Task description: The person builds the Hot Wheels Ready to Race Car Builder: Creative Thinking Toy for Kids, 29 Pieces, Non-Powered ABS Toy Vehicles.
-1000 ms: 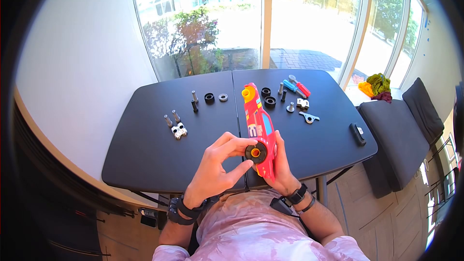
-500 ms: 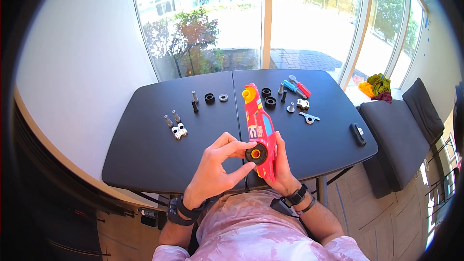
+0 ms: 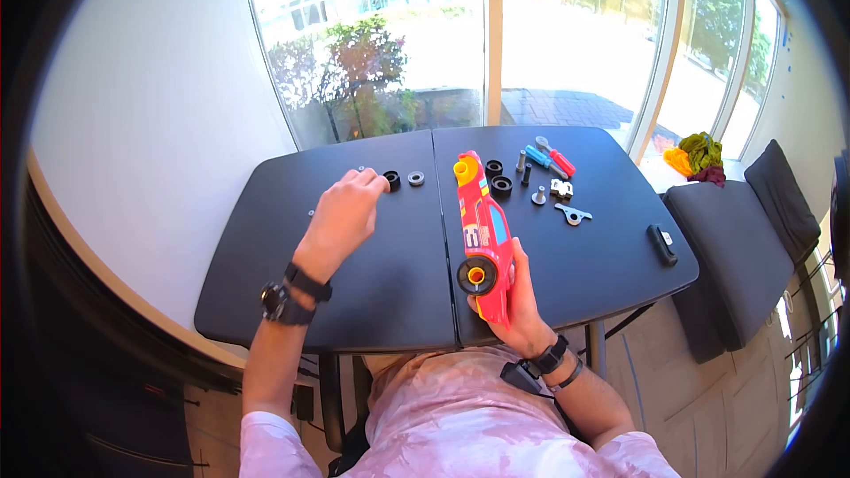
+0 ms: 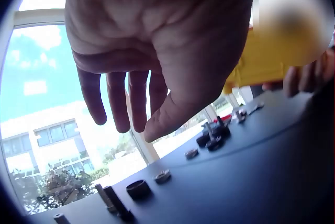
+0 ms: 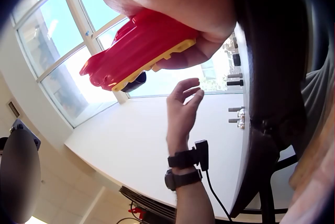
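My right hand (image 3: 524,310) grips the rear part of a red toy car (image 3: 492,235), held on its side above the table with a black wheel (image 3: 476,275) facing up. In the right wrist view the palm and fingers wrap the red body (image 5: 141,46), its yellow underside showing. My left hand (image 3: 341,219) hovers over the table's left half, beside a black ring (image 3: 392,181) and a grey ring (image 3: 416,179). The left wrist view shows this hand (image 4: 157,41) empty, fingers loosely bent. It hides most of the left bolts and the silver part in the head view.
On the table (image 3: 372,305), the right half bears black rings (image 3: 501,186), upright bolts, blue and red screwdrivers (image 3: 561,161), a white part (image 3: 561,188), a silver bracket (image 3: 574,214) and a black object (image 3: 661,245). A dark seat (image 3: 730,257) stands at the right.
My left hand has left the wheel and moved forward and left over the table. My right hand still holds the car, which has shifted slightly right in the head view.
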`<state>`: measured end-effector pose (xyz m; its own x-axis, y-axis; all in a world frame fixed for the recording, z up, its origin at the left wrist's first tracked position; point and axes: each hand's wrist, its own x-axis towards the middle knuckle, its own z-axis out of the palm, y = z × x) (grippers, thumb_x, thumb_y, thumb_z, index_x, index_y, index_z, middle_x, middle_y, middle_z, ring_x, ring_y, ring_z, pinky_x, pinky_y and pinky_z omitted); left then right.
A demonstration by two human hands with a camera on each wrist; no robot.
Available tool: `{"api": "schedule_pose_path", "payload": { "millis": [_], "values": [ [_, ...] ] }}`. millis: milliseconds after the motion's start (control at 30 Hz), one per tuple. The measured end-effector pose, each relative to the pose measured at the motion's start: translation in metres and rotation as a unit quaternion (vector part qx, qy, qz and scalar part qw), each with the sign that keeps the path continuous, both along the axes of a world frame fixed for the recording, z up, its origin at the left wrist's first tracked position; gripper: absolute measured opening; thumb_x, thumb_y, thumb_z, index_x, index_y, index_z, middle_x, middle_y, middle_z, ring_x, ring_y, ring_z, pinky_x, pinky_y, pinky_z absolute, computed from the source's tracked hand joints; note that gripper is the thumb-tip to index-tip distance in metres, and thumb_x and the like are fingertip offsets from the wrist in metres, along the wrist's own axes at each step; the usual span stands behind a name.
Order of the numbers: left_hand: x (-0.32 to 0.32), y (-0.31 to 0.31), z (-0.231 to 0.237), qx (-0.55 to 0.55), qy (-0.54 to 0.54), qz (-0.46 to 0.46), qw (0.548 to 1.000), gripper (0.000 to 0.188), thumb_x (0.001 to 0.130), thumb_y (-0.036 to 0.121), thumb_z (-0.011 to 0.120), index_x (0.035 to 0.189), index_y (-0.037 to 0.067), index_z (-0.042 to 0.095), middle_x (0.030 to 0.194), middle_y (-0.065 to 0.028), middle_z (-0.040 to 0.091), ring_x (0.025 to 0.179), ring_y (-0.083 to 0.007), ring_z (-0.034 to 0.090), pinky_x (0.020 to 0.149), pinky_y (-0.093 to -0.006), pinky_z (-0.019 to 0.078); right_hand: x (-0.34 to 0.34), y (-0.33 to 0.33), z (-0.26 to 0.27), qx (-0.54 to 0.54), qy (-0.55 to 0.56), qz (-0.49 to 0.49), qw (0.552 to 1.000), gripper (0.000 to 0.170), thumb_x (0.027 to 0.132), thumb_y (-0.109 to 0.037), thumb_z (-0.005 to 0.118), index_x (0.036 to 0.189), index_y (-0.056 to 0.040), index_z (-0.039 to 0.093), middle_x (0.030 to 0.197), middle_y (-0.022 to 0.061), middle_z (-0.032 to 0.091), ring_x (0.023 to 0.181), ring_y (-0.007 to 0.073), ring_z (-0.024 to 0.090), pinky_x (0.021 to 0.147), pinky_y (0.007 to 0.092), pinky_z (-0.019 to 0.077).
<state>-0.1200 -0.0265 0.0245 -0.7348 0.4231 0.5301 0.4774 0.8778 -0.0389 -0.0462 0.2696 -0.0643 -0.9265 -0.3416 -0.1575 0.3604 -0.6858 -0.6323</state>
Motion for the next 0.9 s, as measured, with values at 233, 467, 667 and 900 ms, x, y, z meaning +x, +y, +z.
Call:
{"api": "schedule_pose_path", "payload": {
  "millis": [233, 467, 667, 900],
  "values": [
    [-0.099, -0.041, -0.08, -0.278, 0.032, 0.092, 0.955, 0.013, 0.095, 0.011, 0.076, 0.105, 0.015, 0.083, 0.113, -0.0026, 0.075, 0.122, -0.024, 0.072, 0.11, -0.0461, 0.0525, -0.005, 0.001, -0.007, -0.014, 0.008, 0.008, 1.0, 0.066, 0.114, -0.076, 0.05, 0.126, -0.0142, 0.069, 0.101, 0.0003, 0.076, 0.079, 0.0133, 0.07, 0.067, 0.034, 0.0575],
    [-0.11, -0.041, -0.076, -0.265, 0.001, 0.161, 0.951, 0.01, 0.097, 0.013, 0.076, 0.099, 0.017, 0.085, 0.112, -0.0025, 0.076, 0.118, -0.0241, 0.072, 0.103, -0.0463, 0.054, -0.008, 0.002, -0.01, -0.022, -0.002, 0.017, 1.0, 0.066, 0.114, -0.076, 0.05, 0.125, -0.0139, 0.068, 0.101, 0.0007, 0.075, 0.08, 0.0138, 0.068, 0.068, 0.0339, 0.0547],
    [-0.049, -0.004, -0.019, 0.019, 0.025, 0.006, 0.999, 0.016, 0.099, 0.011, 0.082, 0.115, 0.01, 0.086, 0.107, -0.0076, 0.078, 0.108, -0.0265, 0.072, 0.096, -0.0445, 0.0574, -0.006, 0.002, -0.007, -0.011, 0.0, 0.015, 1.0, 0.065, 0.114, -0.076, 0.051, 0.127, -0.0142, 0.068, 0.104, -0.0002, 0.075, 0.084, 0.0123, 0.07, 0.069, 0.0335, 0.0561],
    [0.055, 0.029, 0.022, 0.352, -0.076, -0.158, 0.919, 0.034, 0.096, -0.001, 0.084, 0.129, 0.005, 0.083, 0.116, -0.0071, 0.085, 0.095, -0.0167, 0.076, 0.087, -0.0306, 0.0588, -0.004, 0.002, -0.003, -0.003, -0.005, 0.014, 1.0, 0.065, 0.114, -0.076, 0.051, 0.128, -0.0151, 0.069, 0.104, -0.001, 0.075, 0.084, 0.011, 0.07, 0.069, 0.033, 0.056]
  ]
}}
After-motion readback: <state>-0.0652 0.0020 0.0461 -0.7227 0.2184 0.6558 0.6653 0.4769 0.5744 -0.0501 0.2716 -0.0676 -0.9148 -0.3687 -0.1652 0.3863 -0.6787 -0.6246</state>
